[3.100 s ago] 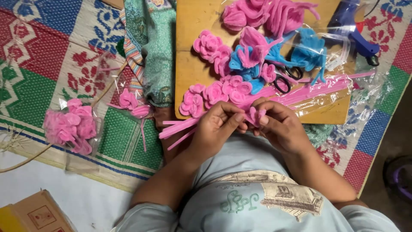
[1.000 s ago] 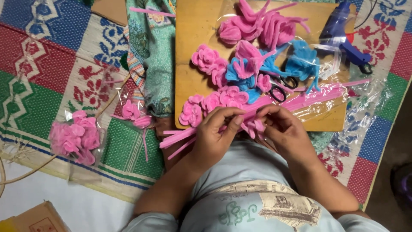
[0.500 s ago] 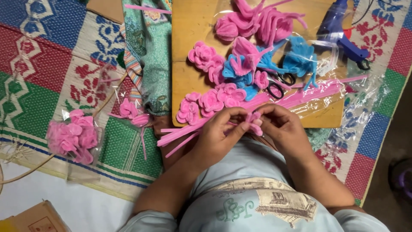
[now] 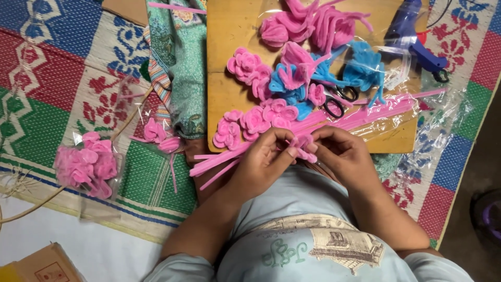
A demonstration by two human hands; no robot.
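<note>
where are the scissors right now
In the head view the black-handled scissors lie on the wooden board, right of centre, among the blue pipe-cleaner pieces, just above the long pink pipe cleaners.

Our fingers cover most of the small pink flower (image 4: pixel 303 148) at the middle of the frame, so we cannot tell how it is shaped. The scissors (image 4: pixel 338 102) above lie half under blue flowers (image 4: pixel 360 68); only the black handles show. The top edge cuts off the glue gun (image 4: pixel 412 36) at upper right and the wooden board (image 4: pixel 229 31). A cardboard box (image 4: pixel 44 266) is clipped at the lower left corner. A dark, blurred object (image 4: pixel 488 219) at the right edge cannot be identified.
</note>
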